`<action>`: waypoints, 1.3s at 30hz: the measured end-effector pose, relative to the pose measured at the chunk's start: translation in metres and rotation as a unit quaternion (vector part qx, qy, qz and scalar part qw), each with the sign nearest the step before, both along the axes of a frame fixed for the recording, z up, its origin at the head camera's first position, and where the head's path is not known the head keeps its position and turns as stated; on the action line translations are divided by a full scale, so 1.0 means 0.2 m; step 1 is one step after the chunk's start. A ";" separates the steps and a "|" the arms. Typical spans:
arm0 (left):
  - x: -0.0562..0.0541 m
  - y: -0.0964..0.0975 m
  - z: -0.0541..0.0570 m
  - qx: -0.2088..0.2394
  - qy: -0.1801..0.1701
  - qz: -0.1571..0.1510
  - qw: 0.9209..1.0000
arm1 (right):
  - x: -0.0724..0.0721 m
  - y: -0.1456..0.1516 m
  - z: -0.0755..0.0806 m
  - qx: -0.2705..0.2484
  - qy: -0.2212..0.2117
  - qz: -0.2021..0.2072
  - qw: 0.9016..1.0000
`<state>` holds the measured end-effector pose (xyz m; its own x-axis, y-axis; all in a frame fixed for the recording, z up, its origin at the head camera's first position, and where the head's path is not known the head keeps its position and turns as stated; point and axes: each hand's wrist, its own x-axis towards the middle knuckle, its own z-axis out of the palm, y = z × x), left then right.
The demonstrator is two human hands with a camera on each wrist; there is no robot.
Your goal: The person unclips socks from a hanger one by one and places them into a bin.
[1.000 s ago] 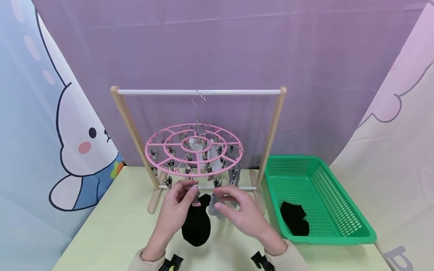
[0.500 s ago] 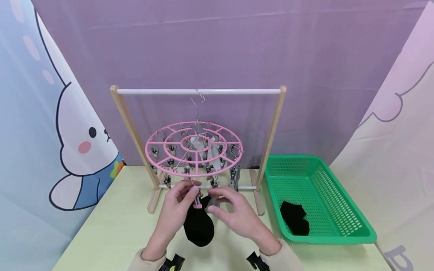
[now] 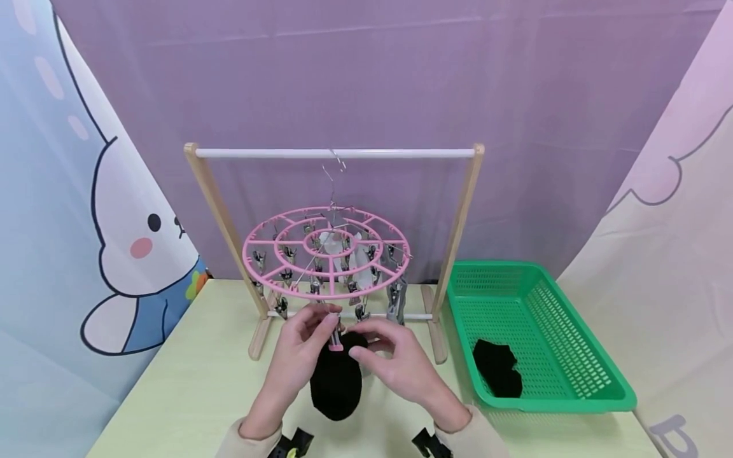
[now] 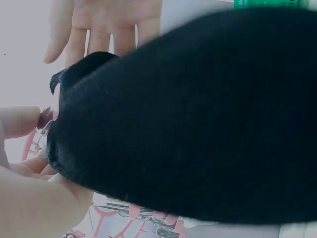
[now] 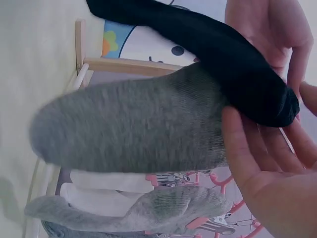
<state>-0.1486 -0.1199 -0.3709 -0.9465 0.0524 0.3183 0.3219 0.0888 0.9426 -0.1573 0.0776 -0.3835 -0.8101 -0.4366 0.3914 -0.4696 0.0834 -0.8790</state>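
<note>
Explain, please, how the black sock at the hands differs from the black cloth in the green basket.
The black sock hangs in the air, while the black cloth lies in the green basket. The black sock shows a smoothly rounded outline; the black cloth has an uneven, notched one. The left hand and right hand are at the black sock's upper end, whereas neither touches the black cloth. Both are black.

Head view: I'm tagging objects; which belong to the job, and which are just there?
Likely the job:
left hand
right hand
black sock between them
pinched clip
pink hanger
rack
hung grey sock
green basket
black sock inside it

Just around:
purple cloth
cartoon cloth
</note>
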 end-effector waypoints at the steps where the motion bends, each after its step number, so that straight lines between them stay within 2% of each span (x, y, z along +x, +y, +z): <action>1: 0.00 0.00 0.00 0.006 -0.002 -0.003 1.000 | 0.00 0.00 0.00 -0.002 -0.003 -0.005 1.000; 7: 0.00 0.01 -0.01 0.012 0.012 -0.008 1.000 | 0.01 -0.01 0.00 -0.025 0.000 -0.034 0.999; 11: 0.00 0.01 -0.01 0.003 0.029 -0.003 1.000 | 0.01 -0.02 0.00 -0.031 -0.014 -0.030 0.999; 18: 0.00 0.01 -0.01 -0.023 0.024 0.013 0.999 | -0.01 -0.04 -0.02 0.003 -0.057 -0.027 0.998; 27: 0.00 0.02 -0.02 -0.030 0.038 0.020 0.999 | -0.01 -0.04 -0.03 0.023 -0.056 -0.045 0.997; 39: -0.01 0.03 -0.04 -0.041 0.072 0.026 0.996 | 0.00 -0.05 -0.04 0.026 -0.065 -0.034 0.997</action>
<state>-0.1503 -0.1149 -0.3795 -0.8937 0.0359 0.4473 0.4458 0.1841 0.8760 -0.1575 0.0682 -0.3915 -0.8805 -0.3965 0.2597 -0.3441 0.1580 -0.9255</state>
